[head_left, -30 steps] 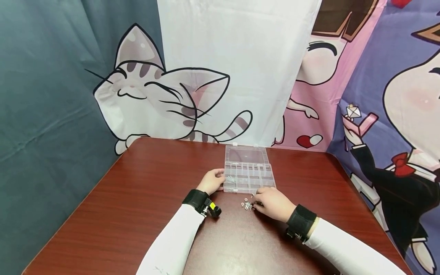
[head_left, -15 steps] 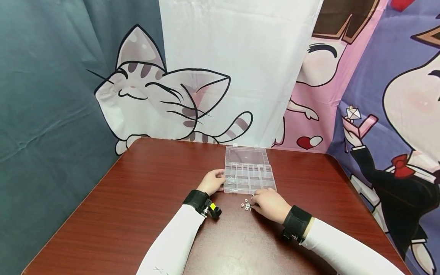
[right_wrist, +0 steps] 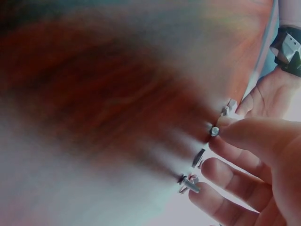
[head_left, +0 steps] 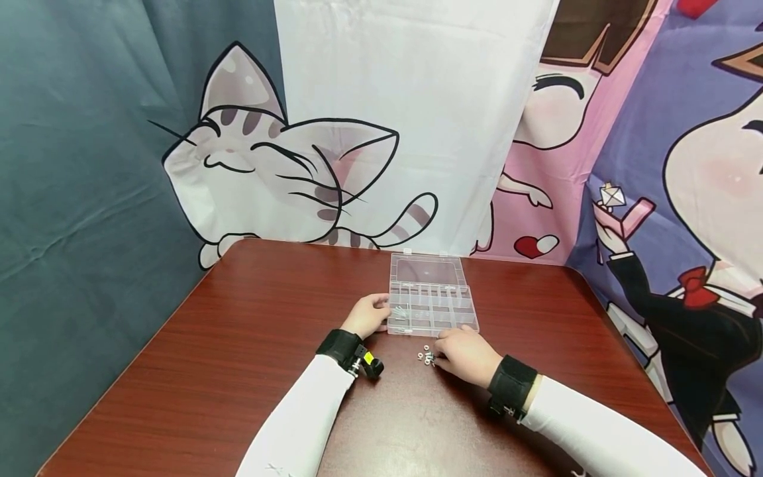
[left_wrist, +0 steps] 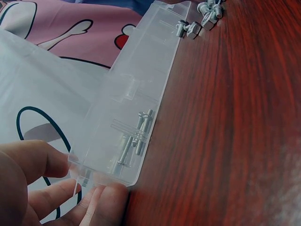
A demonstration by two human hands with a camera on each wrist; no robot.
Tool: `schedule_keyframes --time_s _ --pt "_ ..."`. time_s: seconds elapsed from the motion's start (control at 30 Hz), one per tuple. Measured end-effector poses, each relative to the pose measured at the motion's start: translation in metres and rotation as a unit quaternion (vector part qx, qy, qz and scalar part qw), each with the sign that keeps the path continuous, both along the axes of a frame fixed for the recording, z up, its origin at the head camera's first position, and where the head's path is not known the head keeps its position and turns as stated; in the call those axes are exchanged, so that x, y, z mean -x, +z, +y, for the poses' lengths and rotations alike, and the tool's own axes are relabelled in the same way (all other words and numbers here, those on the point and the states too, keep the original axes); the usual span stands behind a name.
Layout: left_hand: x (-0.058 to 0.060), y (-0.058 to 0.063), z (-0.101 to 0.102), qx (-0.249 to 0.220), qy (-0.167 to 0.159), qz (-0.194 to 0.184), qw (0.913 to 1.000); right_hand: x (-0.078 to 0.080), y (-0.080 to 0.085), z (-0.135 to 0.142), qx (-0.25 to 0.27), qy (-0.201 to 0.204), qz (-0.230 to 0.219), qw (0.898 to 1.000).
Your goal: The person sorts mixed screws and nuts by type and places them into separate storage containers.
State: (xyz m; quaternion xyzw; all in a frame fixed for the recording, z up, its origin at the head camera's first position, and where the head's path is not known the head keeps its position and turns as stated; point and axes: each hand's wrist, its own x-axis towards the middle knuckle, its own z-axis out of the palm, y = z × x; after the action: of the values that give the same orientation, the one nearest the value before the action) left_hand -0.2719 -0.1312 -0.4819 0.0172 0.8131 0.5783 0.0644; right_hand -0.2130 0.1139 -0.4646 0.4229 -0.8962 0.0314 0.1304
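Head view first, and here's the clear case (head_left: 440, 302) on the brown table (head_left: 286, 318), its lid (head_left: 430, 269) folded back behind it. The left hand (head_left: 366, 317) is at the case's left edge, fingers bent against it, while the right hand (head_left: 468, 355) curls down in front of the case, towards its right side. Just in front of the case, left of the right hand, there's the little pile of loose hardware (head_left: 428, 356)! Inside, at the case's left end, lies a bunch of long screws (head_left: 401, 311), the only hardware I can make out in there. So my call: some screws are in, the pile outside is left, and it looks like early going.

Over to the left wrist: thumb and fingers hold the end of the case, the long screws showing through its wall close by. Off the case's front side, up by its other end, sit several stubby bolts (left_wrist: 209, 20), out on the table, so count those as left to do.

Right wrist, and it's blurry! Thumb and forefinger pinch a small bolt (right_wrist: 215, 132), as best I can tell; the other fingers are loosely bent. A short screw (right_wrist: 190, 183) sits by the outer fingertips. The case can't be made out here, but I'd judge that bolt isn't stowed in it yet
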Motion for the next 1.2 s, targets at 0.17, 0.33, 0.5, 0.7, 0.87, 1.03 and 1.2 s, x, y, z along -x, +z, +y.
schedule_keyframes --time_s 0.17,0.33,0.5,0.7,0.87,1.03,1.2 --pt "0.000 0.000 0.000 -0.002 -0.002 -0.001 1.0000 -0.001 0.002 -0.002 -0.002 0.005 0.000 1.000" --pt "0.000 0.000 0.001 0.001 -0.001 0.002 1.0000 -0.001 0.004 -0.004 -0.010 0.003 -0.004 1.000" --pt "0.001 -0.002 0.001 0.004 -0.003 0.006 1.0000 0.000 0.005 -0.004 -0.016 -0.006 -0.017 1.000" --pt "0.000 -0.001 0.001 0.004 -0.004 0.001 1.0000 -0.002 0.007 -0.004 -0.024 -0.001 -0.014 1.000" --pt "0.000 0.002 0.000 0.002 -0.004 0.004 1.0000 -0.002 0.008 -0.006 -0.023 0.000 -0.010 1.000" --pt "-0.002 0.000 -0.001 -0.001 -0.006 0.001 1.0000 0.001 0.006 -0.004 -0.022 0.006 -0.008 1.000" --pt "-0.001 0.001 -0.002 -0.005 -0.006 -0.002 1.0000 0.012 0.015 -0.002 -0.003 0.000 -0.014 1.000"
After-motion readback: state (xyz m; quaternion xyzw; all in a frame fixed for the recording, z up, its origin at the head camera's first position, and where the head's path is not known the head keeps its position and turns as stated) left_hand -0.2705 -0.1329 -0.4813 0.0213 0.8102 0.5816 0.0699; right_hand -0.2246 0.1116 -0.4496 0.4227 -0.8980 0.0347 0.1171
